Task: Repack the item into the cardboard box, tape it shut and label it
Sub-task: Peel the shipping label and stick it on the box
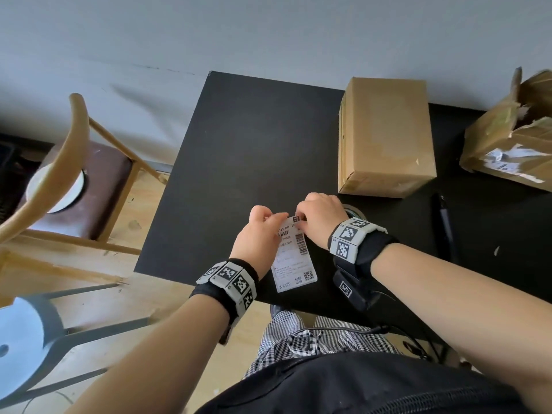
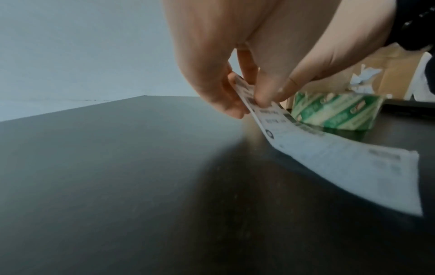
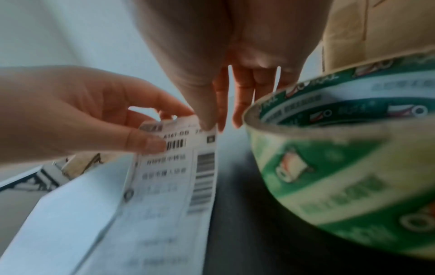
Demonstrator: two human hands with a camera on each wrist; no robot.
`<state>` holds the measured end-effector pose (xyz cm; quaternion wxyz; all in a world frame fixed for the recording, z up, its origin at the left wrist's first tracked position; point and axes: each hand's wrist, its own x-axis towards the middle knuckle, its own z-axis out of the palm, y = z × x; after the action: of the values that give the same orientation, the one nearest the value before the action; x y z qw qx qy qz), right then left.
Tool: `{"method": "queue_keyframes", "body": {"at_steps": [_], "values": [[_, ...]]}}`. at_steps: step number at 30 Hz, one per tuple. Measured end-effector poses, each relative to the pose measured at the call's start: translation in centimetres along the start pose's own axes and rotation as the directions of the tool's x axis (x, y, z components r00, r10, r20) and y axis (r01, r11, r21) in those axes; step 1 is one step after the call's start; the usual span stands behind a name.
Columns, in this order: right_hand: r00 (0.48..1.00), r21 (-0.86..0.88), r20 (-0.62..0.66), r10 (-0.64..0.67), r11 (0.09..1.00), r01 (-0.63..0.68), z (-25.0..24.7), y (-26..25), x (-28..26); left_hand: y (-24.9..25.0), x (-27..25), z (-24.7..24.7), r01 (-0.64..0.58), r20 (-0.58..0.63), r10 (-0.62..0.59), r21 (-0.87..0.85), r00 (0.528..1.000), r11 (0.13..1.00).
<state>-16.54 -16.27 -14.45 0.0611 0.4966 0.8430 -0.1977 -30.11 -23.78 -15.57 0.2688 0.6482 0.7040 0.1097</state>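
Both my hands pinch the top of one shipping label, above the counter's near edge.

My left hand point(image 1: 263, 234) grips its top-left corner, my right hand point(image 1: 321, 218) the top-right; the label point(image 1: 294, 261) hangs down, print blurred. Behind my right wrist sits one tape roll point(image 3: 348, 167), mostly hidden from above. Beyond it stands one closed cardboard box point(image 1: 385, 135); a second, torn box point(image 1: 513, 138) is cut off at right. The counter point(image 1: 239, 150) lies bare to the left.

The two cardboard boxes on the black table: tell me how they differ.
The near cardboard box is shut, with smooth, flat faces; the far box at the table's right edge gapes open with crumpled flaps. The near box shows no label; the far box bears torn white label scraps. Both are brown cardboard, resting on the black table.
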Motion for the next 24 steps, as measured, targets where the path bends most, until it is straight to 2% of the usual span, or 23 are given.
{"method": "queue_keyframes", "body": {"at_steps": [4,6,9,11,13,15,18,19,22,24], "values": [[0.997,0.301,-0.031,0.075,0.952,-0.062,-2.2,0.3,-0.9,0.4,0.8,-2.1,-0.001,-0.125,-0.029,-0.233,0.992,0.973],[0.992,0.410,-0.073,0.104,0.910,-0.066,-3.5,0.8,-1.4,1.0,1.4,-3.4,-0.030,-0.182,-0.026,-0.297,0.983,0.955],[0.981,0.531,-0.103,0.162,0.843,-0.083,-5.7,1.3,-2.1,2.5,2.3,-5.4,-0.075,-0.189,0.005,-0.362,0.982,0.929],[0.975,0.643,-0.084,0.203,0.759,-0.103,-6.9,1.7,-2.6,3.6,2.9,-6.5,-0.106,-0.183,0.035,-0.394,0.983,0.913],[0.969,0.706,-0.077,0.235,0.699,-0.113,-8.1,1.9,-3.0,4.7,3.4,-7.5,-0.152,-0.209,0.081,-0.351,0.975,0.924],[0.960,0.724,-0.101,0.261,0.681,-0.109,-9.2,2.2,-3.2,5.7,3.7,-8.1,-0.188,-0.264,0.122,-0.239,0.957,0.953],[0.942,0.756,-0.133,0.308,0.646,-0.104,-10.5,2.7,-3.4,6.9,3.9,-8.3,-0.173,-0.362,0.129,-0.093,0.923,0.980],[0.935,0.781,-0.133,0.330,0.616,-0.107,-10.9,2.9,-3.5,7.4,3.8,-8.2,-0.172,-0.400,0.136,-0.056,0.906,0.983],[0.919,0.891,-0.114,0.377,0.448,-0.074,-11.7,3.1,-3.9,8.9,3.4,-7.9,-0.230,-0.451,0.208,0.005,0.868,0.973],[0.912,0.925,-0.120,0.392,0.379,-0.041,-12.2,3.2,-4.0,9.8,3.3,-7.9,-0.240,-0.426,0.192,-0.061,0.884,0.969]]}}
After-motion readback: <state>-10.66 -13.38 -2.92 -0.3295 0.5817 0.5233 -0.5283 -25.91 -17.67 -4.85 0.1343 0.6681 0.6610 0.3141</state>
